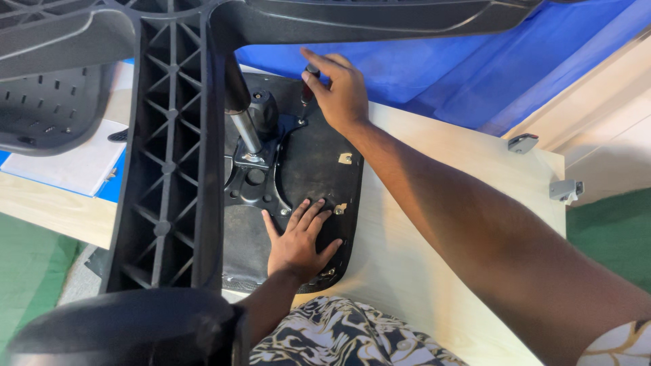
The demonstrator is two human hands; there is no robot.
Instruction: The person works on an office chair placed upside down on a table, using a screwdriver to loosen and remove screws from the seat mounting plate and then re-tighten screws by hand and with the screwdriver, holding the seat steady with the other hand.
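Mid-step: driving screw w/ right hand [342,91] gripping dark-handled screwdriver [309,83], top centre; left hand [298,242] flat, released, pressing upturned black chair-seat base [319,163]; keep tip seated.

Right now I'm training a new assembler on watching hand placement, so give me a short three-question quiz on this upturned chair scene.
1. True or false: the left hand lies flat, fingers spread, on the black seat underside.
2. Multiple choice: the right hand grips
A) a hammer
B) a dark-handled screwdriver
C) a roll of tape
3. Fill in: the seat rests on a pale wooden ____, with a blue sheet beyond it.

Key: 1 true; 2 B; 3 board.
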